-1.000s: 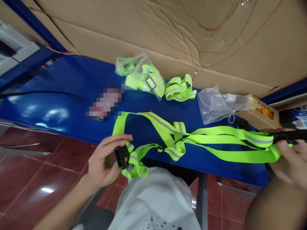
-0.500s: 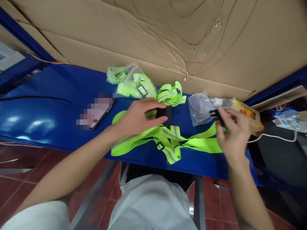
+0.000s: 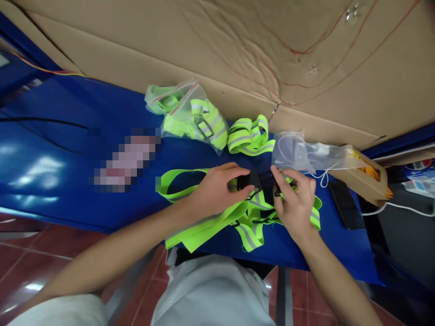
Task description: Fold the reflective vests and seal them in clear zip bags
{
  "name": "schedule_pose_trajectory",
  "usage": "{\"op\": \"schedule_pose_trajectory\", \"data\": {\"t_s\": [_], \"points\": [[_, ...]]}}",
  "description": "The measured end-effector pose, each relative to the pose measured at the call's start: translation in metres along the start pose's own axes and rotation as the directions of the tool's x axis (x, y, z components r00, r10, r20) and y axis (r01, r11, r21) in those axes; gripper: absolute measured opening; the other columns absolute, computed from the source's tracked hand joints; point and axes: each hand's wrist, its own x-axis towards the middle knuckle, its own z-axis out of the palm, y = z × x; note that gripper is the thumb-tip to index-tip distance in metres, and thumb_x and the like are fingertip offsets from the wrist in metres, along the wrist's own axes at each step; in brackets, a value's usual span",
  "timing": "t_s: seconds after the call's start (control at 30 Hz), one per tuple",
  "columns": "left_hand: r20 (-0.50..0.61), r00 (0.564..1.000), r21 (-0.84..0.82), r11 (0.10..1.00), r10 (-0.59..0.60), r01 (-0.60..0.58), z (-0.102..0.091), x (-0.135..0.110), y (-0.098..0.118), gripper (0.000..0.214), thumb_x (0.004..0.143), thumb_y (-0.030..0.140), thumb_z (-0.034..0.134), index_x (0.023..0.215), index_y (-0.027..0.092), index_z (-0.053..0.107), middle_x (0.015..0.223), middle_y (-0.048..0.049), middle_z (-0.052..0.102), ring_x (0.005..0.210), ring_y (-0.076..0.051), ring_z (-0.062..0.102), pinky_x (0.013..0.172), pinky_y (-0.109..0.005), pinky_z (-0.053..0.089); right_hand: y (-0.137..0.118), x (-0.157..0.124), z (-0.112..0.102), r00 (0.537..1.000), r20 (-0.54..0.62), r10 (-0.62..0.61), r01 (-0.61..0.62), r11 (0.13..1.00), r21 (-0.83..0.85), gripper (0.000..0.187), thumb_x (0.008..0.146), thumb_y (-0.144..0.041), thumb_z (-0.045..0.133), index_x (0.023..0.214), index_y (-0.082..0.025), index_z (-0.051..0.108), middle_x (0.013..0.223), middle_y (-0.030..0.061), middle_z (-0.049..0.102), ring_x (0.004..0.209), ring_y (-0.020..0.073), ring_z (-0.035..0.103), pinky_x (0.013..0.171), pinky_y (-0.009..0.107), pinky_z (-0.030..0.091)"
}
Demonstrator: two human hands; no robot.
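Note:
My left hand (image 3: pixel 220 188) pinches a black buckle half (image 3: pixel 252 180), the socket side, between thumb and fingers. In my right hand (image 3: pixel 295 197) is the other black buckle half (image 3: pixel 268 178), its prongs pointing left at the socket. The two halves sit very close together; whether they touch I cannot tell. Both belong to a neon yellow-green strap (image 3: pixel 207 226) with a grey reflective stripe, which lies in loops and crossings beneath my hands. Black strap sliders show among the folds near the front.
Behind my hands lie clear zip bags of rolled straps (image 3: pixel 193 117) and a loose rolled strap (image 3: pixel 249 136). A clear bag with white cable (image 3: pixel 294 151), an open cardboard box (image 3: pixel 369 181) and a black phone (image 3: pixel 345 204) are at right. A blurred-out phone (image 3: pixel 127 160) lies left on the blue table (image 3: pixel 78 185).
My right hand has moved left, bringing its buckle half up to the one in my left hand. The black phone at right has come into sight.

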Motion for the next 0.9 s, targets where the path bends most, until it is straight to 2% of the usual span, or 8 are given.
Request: {"op": "schedule_pose_trajectory", "data": {"t_s": [0.17, 0.3, 0.5, 0.7, 0.9], "points": [[0.024, 0.999, 0.045, 0.998, 0.039, -0.040, 0.006, -0.006, 0.001, 0.025, 0.092, 0.032, 0.073, 0.113, 0.019, 0.076, 0.101, -0.0059, 0.077, 0.087, -0.020, 0.072, 0.080, -0.032, 0.056, 0.002, -0.001, 0.000, 1.000, -0.011, -0.019, 0.019, 1.000, 0.002, 0.073, 0.093, -0.012, 0.055, 0.161, -0.035, 0.044, 0.129, 0.0100, 0.063, 0.103, 0.0259, 0.063, 0.089, 0.042, 0.047], [0.013, 0.999, 0.055, 0.997, 0.048, -0.048, 0.009, -0.007, 0.000, 0.027, 0.093, 0.030, 0.072, 0.116, 0.016, 0.076, 0.105, -0.0083, 0.077, 0.090, -0.021, 0.073, 0.083, -0.034, 0.057, 0.001, 0.000, -0.003, 0.997, -0.072, -0.019, 0.017, 0.999, -0.032, 0.074, 0.091, -0.008, 0.055, 0.160, -0.034, 0.047, 0.127, 0.0106, 0.063, 0.105, 0.0260, 0.063, 0.089, 0.041, 0.047], [0.058, 0.997, 0.043, 0.997, 0.056, -0.059, 0.009, -0.005, -0.003, 0.031, 0.093, 0.034, 0.074, 0.117, 0.016, 0.075, 0.105, -0.0088, 0.077, 0.095, -0.023, 0.072, 0.086, -0.035, 0.056, -0.010, -0.003, -0.005, 1.000, -0.011, -0.029, 0.028, 0.996, -0.082, 0.083, 0.089, -0.001, 0.053, 0.163, -0.036, 0.041, 0.131, 0.0103, 0.063, 0.113, 0.0274, 0.061, 0.095, 0.042, 0.048], [0.157, 0.986, -0.152, 0.988, 0.050, -0.026, 0.004, 0.001, -0.007, 0.026, 0.090, 0.037, 0.078, 0.108, 0.017, 0.075, 0.097, -0.0031, 0.077, 0.083, -0.017, 0.068, 0.075, -0.028, 0.051, -0.018, -0.001, -0.005, 0.993, 0.038, -0.112, 0.111, 0.994, 0.024, 0.084, 0.091, 0.002, 0.048, 0.167, -0.029, 0.032, 0.126, 0.0126, 0.063, 0.113, 0.0268, 0.060, 0.098, 0.043, 0.050], [0.272, 0.962, -0.386, 0.915, -0.009, 0.117, -0.006, 0.015, -0.003, 0.029, 0.085, 0.040, 0.079, 0.100, 0.015, 0.076, 0.085, 0.0008, 0.074, 0.076, -0.014, 0.063, 0.071, -0.025, 0.048, -0.025, 0.008, -0.014, 0.982, 0.096, -0.160, 0.149, 0.982, 0.118, 0.085, 0.093, 0.000, 0.049, 0.169, -0.024, 0.020, 0.132, 0.0164, 0.058, 0.119, 0.0304, 0.058, 0.099, 0.046, 0.054]]}}
